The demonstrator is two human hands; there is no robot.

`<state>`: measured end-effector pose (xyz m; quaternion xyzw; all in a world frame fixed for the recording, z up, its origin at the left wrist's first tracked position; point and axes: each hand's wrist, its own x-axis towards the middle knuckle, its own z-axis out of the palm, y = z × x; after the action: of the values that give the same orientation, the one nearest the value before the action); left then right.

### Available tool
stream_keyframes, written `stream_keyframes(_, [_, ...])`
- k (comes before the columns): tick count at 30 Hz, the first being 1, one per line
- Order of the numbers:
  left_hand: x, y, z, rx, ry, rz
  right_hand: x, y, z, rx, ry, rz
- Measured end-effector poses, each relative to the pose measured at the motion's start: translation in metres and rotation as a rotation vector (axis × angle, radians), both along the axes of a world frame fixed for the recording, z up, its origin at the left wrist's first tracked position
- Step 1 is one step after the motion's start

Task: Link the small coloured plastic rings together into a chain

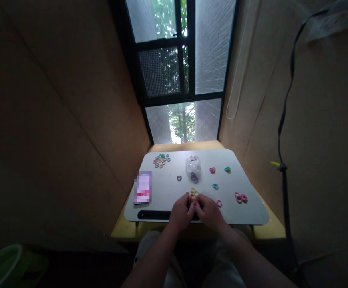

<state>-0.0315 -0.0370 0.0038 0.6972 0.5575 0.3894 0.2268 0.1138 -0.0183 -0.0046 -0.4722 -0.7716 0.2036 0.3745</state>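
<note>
My left hand (181,212) and my right hand (209,210) meet at the front middle of the white table (164,196), fingertips pinched together. What they hold between the fingertips is too small to name. Just beyond them lie several yellow rings (194,191). A pink ring (219,203) rests beside my right hand. Farther back are purple rings (194,177), a clear plastic container (193,164), a dark ring (179,178), blue rings (215,186), red rings (212,170) and green rings (227,169). Pink rings (241,197) sit at the right.
A mixed pile of coloured rings (161,161) lies at the back left, with a phone (143,188) nearer the left edge. A black slot (154,215) runs along the front edge. Walls flank the table, a window (182,120) stands behind, and a black cable (284,188) hangs right.
</note>
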Motion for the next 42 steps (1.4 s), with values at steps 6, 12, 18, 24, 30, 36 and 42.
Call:
stream_keyframes(6, [-0.001, -0.0003, 0.0008, 0.0, -0.007, -0.014, -0.0002, 0.0001, 0.0002, -0.003, 0.012, 0.005])
stream_keyframes(12, [-0.0012, -0.0009, 0.0008, -0.008, -0.009, -0.019, 0.0001, 0.0001, -0.0018, 0.0, 0.0, 0.004])
stream_keyframes(18, [-0.0005, -0.0021, 0.0004, -0.005, -0.016, -0.007, 0.0001, -0.0014, -0.0003, -0.006, -0.002, 0.005])
stream_keyframes(24, [-0.0007, -0.0023, 0.0002, -0.001, -0.014, -0.008, 0.0, -0.0016, -0.001, 0.004, -0.009, -0.004])
stream_keyframes(30, [-0.0003, -0.0001, -0.0018, 0.008, -0.019, -0.007, -0.0006, -0.0002, -0.0024, 0.022, -0.027, -0.004])
stream_keyframes(36, [-0.0004, -0.0002, -0.0022, 0.007, -0.017, -0.003, -0.0006, -0.0016, -0.001, 0.02, -0.018, -0.007])
stream_keyframes(42, [-0.0012, 0.0007, -0.0041, 0.01, -0.018, -0.006, -0.0007, 0.0006, -0.0051, 0.024, -0.017, -0.009])
